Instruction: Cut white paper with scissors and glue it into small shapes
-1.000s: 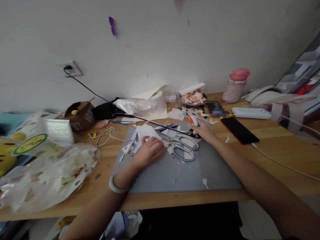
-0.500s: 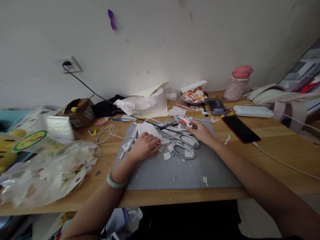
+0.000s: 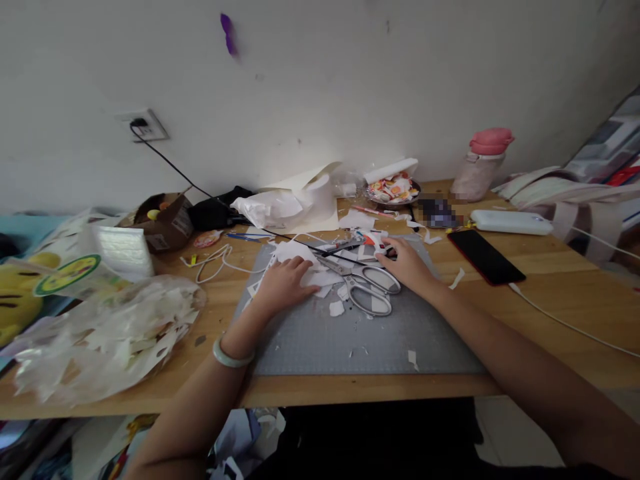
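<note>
- In the head view, an open brown cardboard box at the back left holds small yellow and orange items.
- A clear plastic bag, slumped on the left of the wooden table, is full of pale paper-like scraps with cut-out holes.
- Near the wall, a dark-rimmed bowl is heaped with orange, red and white pieces; a white strip lies across its top.
- A pale bottle with a pink lid stands upright to the right of the bowl; its contents cannot be seen.
- The tool at the right hand has a white body with an orange part, and lies at the far side of the grey cutting mat, among paper bits.
- The right hand's thumb and fingertips touch the tool's near end; whether they are clamped on it, I cannot tell.
- The left hand lies palm down on white paper at the mat's left part, fingers slightly spread and thumb held apart.
- Between the hands lie large scissors, silvery grey, handle loops towards the person, blades pointing away and leftward; a black cord crosses the clutter just behind them.
</note>
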Motion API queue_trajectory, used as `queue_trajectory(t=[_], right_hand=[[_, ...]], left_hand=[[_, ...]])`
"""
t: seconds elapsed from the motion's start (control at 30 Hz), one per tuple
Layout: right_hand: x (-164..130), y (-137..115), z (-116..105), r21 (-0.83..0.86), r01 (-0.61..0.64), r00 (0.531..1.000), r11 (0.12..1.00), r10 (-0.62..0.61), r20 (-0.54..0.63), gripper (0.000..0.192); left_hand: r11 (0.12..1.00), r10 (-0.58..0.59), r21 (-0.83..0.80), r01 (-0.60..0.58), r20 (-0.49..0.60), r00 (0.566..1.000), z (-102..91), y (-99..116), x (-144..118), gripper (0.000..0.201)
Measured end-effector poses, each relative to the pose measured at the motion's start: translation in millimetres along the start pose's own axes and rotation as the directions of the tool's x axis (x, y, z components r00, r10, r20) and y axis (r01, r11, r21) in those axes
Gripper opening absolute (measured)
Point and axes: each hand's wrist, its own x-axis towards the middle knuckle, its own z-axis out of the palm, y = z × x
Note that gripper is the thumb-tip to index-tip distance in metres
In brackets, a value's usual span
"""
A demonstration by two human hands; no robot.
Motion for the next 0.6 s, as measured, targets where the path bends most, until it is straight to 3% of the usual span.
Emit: queue_trajectory(t=[0.1,0.2,0.4,0.6], right_hand=[[-2,-6,-3,-0.045,0.126,0.990,0.991,-0.128,-0.053,0.025],[-9,-18,-8,-0.099,0.210,0.978,0.973,-0.210,0.010,0.012],[-27,-34,-7,-0.276,0.262,0.907,0.925,-0.138,0.398,0.024],[-29,-37,-3,-0.378,0.248,0.899,0.892,-0.067,0.432,0.028]], left_hand=[[1.000,-0.017,-0.012,0.018,0.031,0.999,2.0,1,1,0.029],[0.998,-0.036,-0.040,0.038,0.044,0.998,4.6,1,3,0.015],[0.985,-0.075,-0.151,0.084,0.064,0.995,7.5,-2,4,0.010],[0.951,-0.109,-0.301,0.073,-0.102,0.989,13.0,-6,6,0.016]])
